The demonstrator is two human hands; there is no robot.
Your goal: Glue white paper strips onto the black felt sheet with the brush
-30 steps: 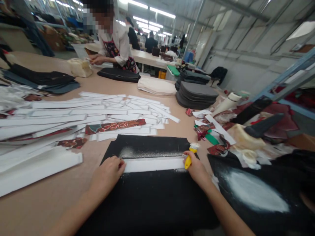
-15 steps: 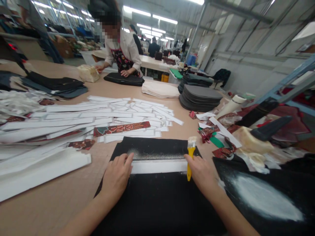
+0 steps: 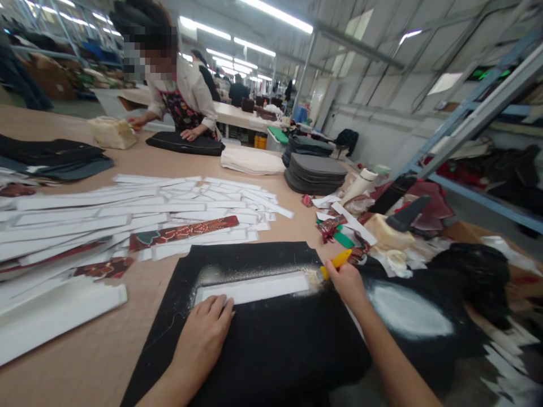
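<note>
Right hand: the right hand (image 3: 347, 281) closes its fingers round the yellow handle of a brush (image 3: 328, 265), near the right end of the white strip (image 3: 253, 288); the bristles touch that end.
Left hand: the left hand (image 3: 202, 338) lies flat, fingers stretched and holding nothing, fingertips pressing the near left part of the white strip.
White strip: lies flat, left to right, on the black mat (image 3: 263, 345), between the two hands; a pale, glittery smear runs along its far edge.
Black mat: spread on the near part of the table (image 3: 106, 345).
Left and far: a spread of white strips (image 3: 139, 209) with one patterned red strip (image 3: 182, 232) on its near edge.
Right: a second black sheet with a white patch (image 3: 407, 316), just beside the mat.
Far side: a person in a white top (image 3: 180, 96) with both hands on the table, well apart.
</note>
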